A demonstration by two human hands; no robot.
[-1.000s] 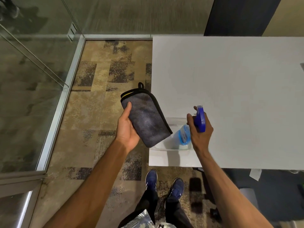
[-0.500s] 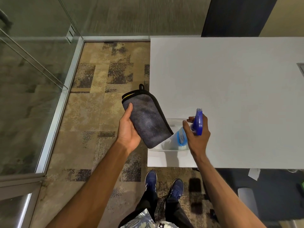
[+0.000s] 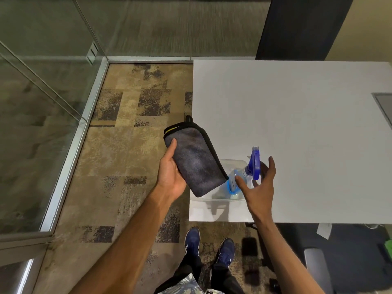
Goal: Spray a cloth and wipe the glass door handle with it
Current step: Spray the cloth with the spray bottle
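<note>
My left hand (image 3: 170, 174) holds a folded grey cloth (image 3: 194, 160) with black edging and a yellow tag, up over the table's near-left corner. A spray bottle (image 3: 247, 174) with a blue trigger head and clear body of blue liquid rests tilted in a clear plastic bin (image 3: 228, 164) on the white table (image 3: 297, 124). My right hand (image 3: 257, 187) hovers at the bottle with fingers spread, not gripping it. The glass door (image 3: 31, 124) with its thin metal bar handle (image 3: 42, 81) stands at the left.
An aluminium door frame (image 3: 70, 158) runs along the patterned carpet on the left. My blue shoes (image 3: 210, 245) stand at the table's front edge. A dark panel (image 3: 297, 26) rises behind the table. A chair (image 3: 318, 270) sits under the table at lower right.
My right hand has set the spray bottle down into the clear bin and let go, its fingers now spread. The left hand keeps holding the cloth in about the same place.
</note>
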